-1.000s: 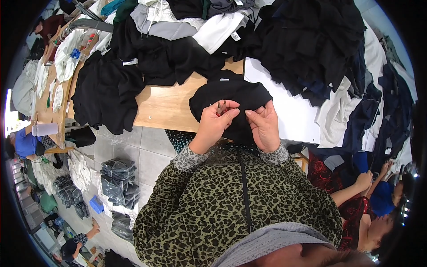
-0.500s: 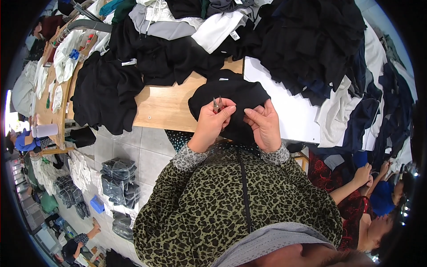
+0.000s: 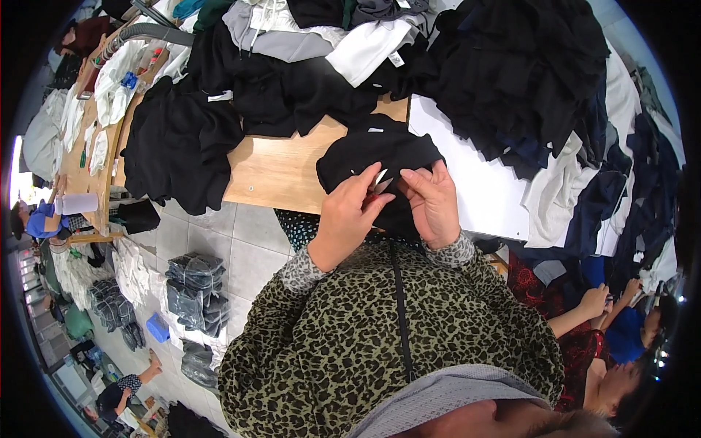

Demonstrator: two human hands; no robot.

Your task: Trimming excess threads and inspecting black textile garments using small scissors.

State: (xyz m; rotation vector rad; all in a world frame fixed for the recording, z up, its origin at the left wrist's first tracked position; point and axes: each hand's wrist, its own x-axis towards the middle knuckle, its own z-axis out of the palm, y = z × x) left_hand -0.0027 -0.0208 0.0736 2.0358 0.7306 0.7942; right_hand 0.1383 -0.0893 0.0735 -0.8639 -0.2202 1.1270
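Observation:
Thread snips (image 3: pixel 382 182) sit in my left hand (image 3: pixel 347 219), its fingers closed round them. Their two blades stand apart and point towards my right hand (image 3: pixel 437 208). That hand is closed, with its thumb and fingers pinching the black garment (image 3: pixel 365 152) near its right edge. The garment is bunched over the table edge just in front of me, and a small white label shows at its far side. Whether a thread lies between the blades is too small to see.
A wooden table (image 3: pixel 274 166) joins a white board (image 3: pixel 485 193) on the right. Black garments (image 3: pixel 175 146) lie heaped at left, with a larger dark heap (image 3: pixel 515 73) at far right. Bagged packs (image 3: pixel 196 288) stand on the tiled floor. Another person's hand (image 3: pixel 593 303) works at right.
In my left hand the snips have swung from pointing away from me to pointing rightward, close to my right hand. My right hand keeps its pinch. The whole view has shifted slightly.

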